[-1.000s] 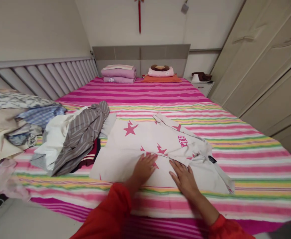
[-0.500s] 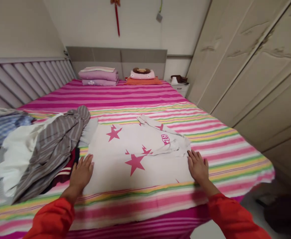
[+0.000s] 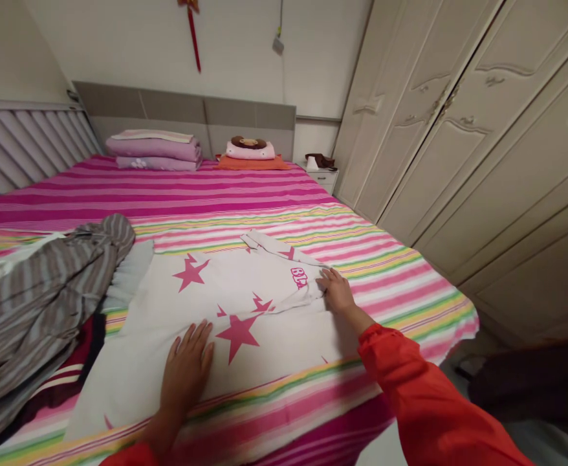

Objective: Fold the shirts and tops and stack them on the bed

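Note:
A white long-sleeved top (image 3: 172, 320) with dark pink stars and pink lettering lies spread on the bed, one sleeve (image 3: 274, 244) laid across its far side. My left hand (image 3: 189, 362) rests flat on the near part of the cloth, fingers stretched out, left of the largest star. At the right end of the top, beside the lettering, my right hand (image 3: 338, 291) touches the creased cloth with its fingers apart. Both arms are in red sleeves. The wrinkles run from the right hand toward the big star.
A heap of clothes lies at left, with a grey striped garment (image 3: 46, 291) and a dark red one (image 3: 65, 375). Striped bedding (image 3: 400, 285) covers the bed. Folded purple bedding (image 3: 155, 152) and an orange pillow (image 3: 252, 163) sit by the headboard (image 3: 250, 116). A wardrobe (image 3: 410, 129) stands right.
My view has swung to the right. My left hand has moved from the top's left edge inward onto the cloth. My right hand has gone farther up the right end. More of the lower left shows.

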`<action>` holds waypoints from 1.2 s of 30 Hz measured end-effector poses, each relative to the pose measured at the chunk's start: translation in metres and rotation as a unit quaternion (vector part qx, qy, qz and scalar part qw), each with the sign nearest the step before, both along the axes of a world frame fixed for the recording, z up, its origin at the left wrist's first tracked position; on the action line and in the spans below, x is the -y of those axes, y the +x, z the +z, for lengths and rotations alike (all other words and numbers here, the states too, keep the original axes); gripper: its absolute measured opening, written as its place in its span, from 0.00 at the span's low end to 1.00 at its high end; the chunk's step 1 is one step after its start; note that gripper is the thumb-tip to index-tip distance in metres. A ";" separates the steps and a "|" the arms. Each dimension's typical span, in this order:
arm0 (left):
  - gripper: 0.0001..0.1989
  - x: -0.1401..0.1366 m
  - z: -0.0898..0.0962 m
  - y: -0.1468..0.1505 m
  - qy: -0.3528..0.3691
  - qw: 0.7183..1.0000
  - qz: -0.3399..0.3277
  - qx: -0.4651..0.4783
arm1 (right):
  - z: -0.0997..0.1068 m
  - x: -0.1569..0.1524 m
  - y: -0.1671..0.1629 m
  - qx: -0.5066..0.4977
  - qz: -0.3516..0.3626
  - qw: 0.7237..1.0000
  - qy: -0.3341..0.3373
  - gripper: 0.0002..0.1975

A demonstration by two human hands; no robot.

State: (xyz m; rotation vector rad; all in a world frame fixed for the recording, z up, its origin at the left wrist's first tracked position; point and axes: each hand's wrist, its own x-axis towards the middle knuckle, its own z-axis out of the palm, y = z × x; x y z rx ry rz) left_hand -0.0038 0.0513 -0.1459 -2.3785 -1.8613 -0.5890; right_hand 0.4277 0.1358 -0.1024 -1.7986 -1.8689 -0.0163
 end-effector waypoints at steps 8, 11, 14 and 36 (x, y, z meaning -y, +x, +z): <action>0.24 0.001 0.005 0.004 -0.014 1.000 0.010 0.003 | 0.039 -0.001 0.005 -0.010 0.023 1.000 -0.007 0.15; 0.24 0.001 0.006 0.004 -0.011 1.000 0.011 0.001 | 0.048 0.027 0.010 -0.027 0.028 0.998 0.038 0.15; 0.24 0.001 0.007 0.005 -0.009 1.000 0.008 0.003 | 0.036 0.063 0.011 -0.027 -0.025 0.998 0.045 0.15; 0.23 -0.002 -0.003 0.003 0.066 0.998 -0.005 -0.016 | 0.044 0.096 -0.132 0.113 0.017 0.988 0.101 0.04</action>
